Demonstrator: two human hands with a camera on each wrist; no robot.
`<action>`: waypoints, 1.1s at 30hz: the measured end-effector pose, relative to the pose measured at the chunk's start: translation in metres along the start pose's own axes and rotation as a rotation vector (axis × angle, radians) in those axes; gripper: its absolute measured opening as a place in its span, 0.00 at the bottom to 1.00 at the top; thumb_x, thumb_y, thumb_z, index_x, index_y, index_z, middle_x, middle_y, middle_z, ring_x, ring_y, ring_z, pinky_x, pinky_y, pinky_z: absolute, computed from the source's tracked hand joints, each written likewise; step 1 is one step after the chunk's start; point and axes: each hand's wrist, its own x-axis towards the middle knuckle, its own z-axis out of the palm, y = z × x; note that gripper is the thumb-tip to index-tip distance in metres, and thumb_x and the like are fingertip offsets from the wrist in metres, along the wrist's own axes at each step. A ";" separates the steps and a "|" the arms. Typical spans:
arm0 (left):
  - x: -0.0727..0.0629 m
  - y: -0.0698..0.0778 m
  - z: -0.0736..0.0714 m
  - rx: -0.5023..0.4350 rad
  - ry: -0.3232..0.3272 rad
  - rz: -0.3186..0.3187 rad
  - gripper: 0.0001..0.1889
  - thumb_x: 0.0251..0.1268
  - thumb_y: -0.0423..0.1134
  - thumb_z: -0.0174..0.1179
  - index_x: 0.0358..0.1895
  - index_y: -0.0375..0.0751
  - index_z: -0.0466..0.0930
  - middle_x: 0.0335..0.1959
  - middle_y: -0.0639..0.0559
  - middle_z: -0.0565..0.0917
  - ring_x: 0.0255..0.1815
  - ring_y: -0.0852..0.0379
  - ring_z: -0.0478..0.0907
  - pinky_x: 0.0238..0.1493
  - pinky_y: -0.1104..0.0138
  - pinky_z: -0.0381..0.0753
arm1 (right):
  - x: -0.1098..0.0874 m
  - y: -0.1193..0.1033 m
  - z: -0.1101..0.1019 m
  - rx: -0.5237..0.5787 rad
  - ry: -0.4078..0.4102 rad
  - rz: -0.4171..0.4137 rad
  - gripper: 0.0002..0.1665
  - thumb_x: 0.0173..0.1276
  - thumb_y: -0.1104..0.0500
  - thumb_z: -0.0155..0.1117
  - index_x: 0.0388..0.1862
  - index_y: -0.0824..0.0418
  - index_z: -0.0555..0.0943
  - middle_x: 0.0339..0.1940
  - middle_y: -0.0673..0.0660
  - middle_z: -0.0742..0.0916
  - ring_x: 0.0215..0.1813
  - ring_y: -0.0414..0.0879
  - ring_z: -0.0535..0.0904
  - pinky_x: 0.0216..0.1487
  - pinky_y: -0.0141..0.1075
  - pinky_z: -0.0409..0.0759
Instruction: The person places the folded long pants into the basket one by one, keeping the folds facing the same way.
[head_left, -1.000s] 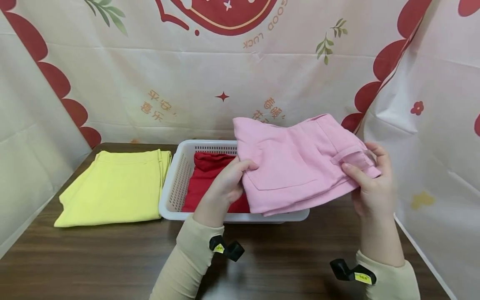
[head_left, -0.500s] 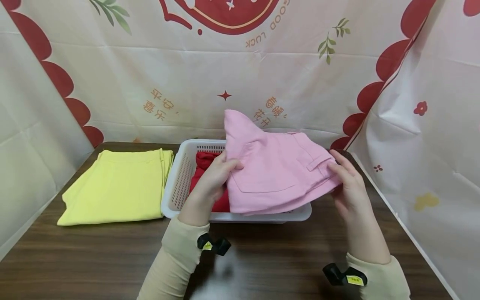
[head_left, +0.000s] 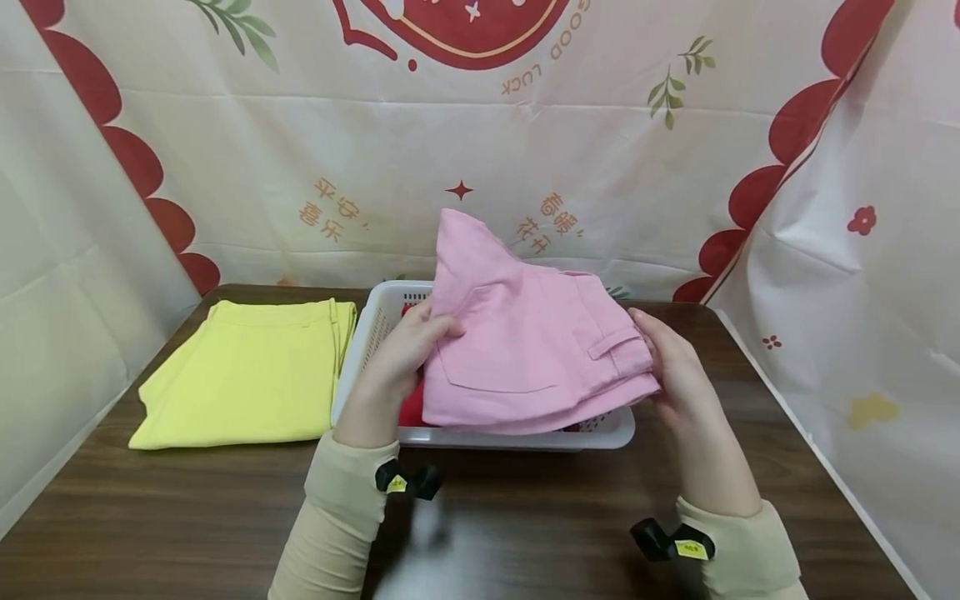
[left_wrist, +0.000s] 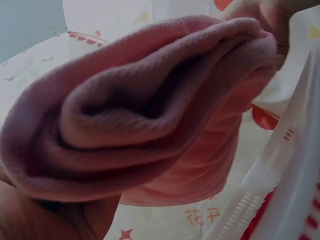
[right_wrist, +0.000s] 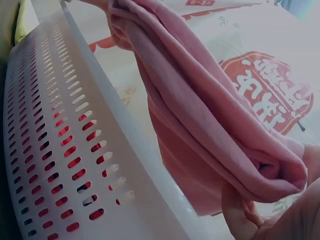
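A pair of folded pink pants (head_left: pixel 517 350), with a back pocket and a belt loop showing, is held up over the white basket (head_left: pixel 517 439). My left hand (head_left: pixel 393 362) grips their left edge, thumb on top and the other fingers underneath. At the right edge, my right hand (head_left: pixel 678 371) holds the folded layers. The left wrist view looks into the rolled layers of the pants (left_wrist: pixel 165 100). In the right wrist view, the bundle (right_wrist: pixel 190 100) hangs above the basket's rim. Red folded cloth (head_left: pixel 411 410) lies inside the basket, mostly hidden beneath the pants.
Folded yellow pants (head_left: pixel 247 375) lie on the dark wooden table (head_left: pixel 187 517), left of the basket. A printed cloth backdrop (head_left: pixel 420 150) rises behind the table and along both sides.
Both hands have carried the pink pants leftward, the right hand also lowering its edge. The pants now cover more of the red cloth. Backdrop and table shift slightly right in view.
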 end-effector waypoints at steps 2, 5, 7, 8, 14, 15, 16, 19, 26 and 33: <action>0.000 0.000 -0.006 0.000 -0.012 0.017 0.21 0.55 0.26 0.51 0.55 0.33 0.70 0.44 0.46 0.74 0.42 0.54 0.71 0.43 0.66 0.73 | 0.005 0.001 0.001 -0.055 -0.028 0.057 0.20 0.71 0.42 0.53 0.55 0.52 0.71 0.42 0.46 0.84 0.44 0.40 0.80 0.43 0.35 0.80; 0.000 0.002 -0.014 0.018 -0.031 0.030 0.20 0.56 0.27 0.51 0.54 0.32 0.70 0.43 0.47 0.74 0.42 0.54 0.71 0.43 0.66 0.73 | 0.012 0.001 0.003 -0.073 -0.072 0.141 0.20 0.71 0.40 0.53 0.47 0.53 0.76 0.38 0.49 0.85 0.40 0.43 0.81 0.42 0.37 0.81; 0.001 0.003 -0.020 0.042 -0.040 0.022 0.20 0.56 0.27 0.51 0.54 0.32 0.70 0.43 0.47 0.74 0.42 0.54 0.71 0.43 0.66 0.73 | 0.017 0.001 0.004 -0.053 -0.103 0.195 0.18 0.71 0.42 0.54 0.40 0.54 0.80 0.35 0.50 0.86 0.38 0.43 0.81 0.41 0.38 0.81; 0.001 0.004 -0.023 0.055 -0.045 0.017 0.20 0.57 0.28 0.51 0.55 0.32 0.70 0.43 0.47 0.74 0.42 0.54 0.71 0.43 0.66 0.73 | 0.019 0.001 0.005 -0.037 -0.121 0.220 0.17 0.71 0.43 0.54 0.38 0.54 0.81 0.35 0.51 0.86 0.38 0.44 0.82 0.41 0.39 0.81; 0.002 0.008 -0.033 0.069 -0.076 0.005 0.21 0.57 0.29 0.51 0.56 0.32 0.69 0.43 0.46 0.73 0.41 0.53 0.72 0.42 0.66 0.74 | 0.027 0.001 0.015 -0.011 -0.155 0.253 0.13 0.72 0.49 0.52 0.39 0.57 0.78 0.35 0.53 0.85 0.38 0.46 0.81 0.42 0.43 0.81; 0.003 0.008 -0.034 0.062 -0.082 0.007 0.21 0.58 0.29 0.50 0.57 0.31 0.68 0.43 0.46 0.73 0.41 0.53 0.72 0.42 0.66 0.75 | 0.028 0.001 0.017 -0.014 -0.150 0.242 0.13 0.72 0.50 0.52 0.40 0.57 0.78 0.35 0.53 0.84 0.38 0.46 0.81 0.42 0.43 0.81; 0.004 0.009 -0.035 0.056 -0.085 0.006 0.21 0.58 0.29 0.50 0.57 0.31 0.68 0.43 0.46 0.74 0.41 0.53 0.73 0.42 0.66 0.75 | 0.028 0.000 0.019 -0.014 -0.148 0.228 0.13 0.72 0.51 0.52 0.41 0.58 0.77 0.36 0.53 0.84 0.38 0.46 0.81 0.42 0.43 0.81; 0.006 0.009 -0.038 0.044 -0.086 0.008 0.21 0.59 0.28 0.50 0.58 0.31 0.67 0.44 0.46 0.73 0.41 0.54 0.73 0.42 0.67 0.75 | 0.030 -0.001 0.023 -0.049 -0.148 0.190 0.16 0.73 0.51 0.53 0.49 0.63 0.74 0.36 0.54 0.84 0.38 0.45 0.82 0.43 0.42 0.82; 0.011 0.008 -0.044 0.035 -0.084 0.024 0.22 0.59 0.28 0.49 0.59 0.31 0.65 0.45 0.45 0.72 0.42 0.53 0.72 0.44 0.66 0.74 | 0.038 0.000 0.029 -0.225 -0.158 0.102 0.33 0.73 0.55 0.56 0.67 0.74 0.61 0.36 0.53 0.85 0.36 0.44 0.83 0.41 0.39 0.83; 0.013 0.007 -0.053 0.066 -0.117 0.004 0.26 0.64 0.27 0.48 0.66 0.30 0.58 0.51 0.42 0.70 0.45 0.54 0.74 0.47 0.66 0.76 | 0.040 0.003 0.030 -0.188 -0.113 -0.034 0.26 0.72 0.64 0.53 0.64 0.77 0.61 0.36 0.52 0.85 0.36 0.42 0.83 0.39 0.37 0.83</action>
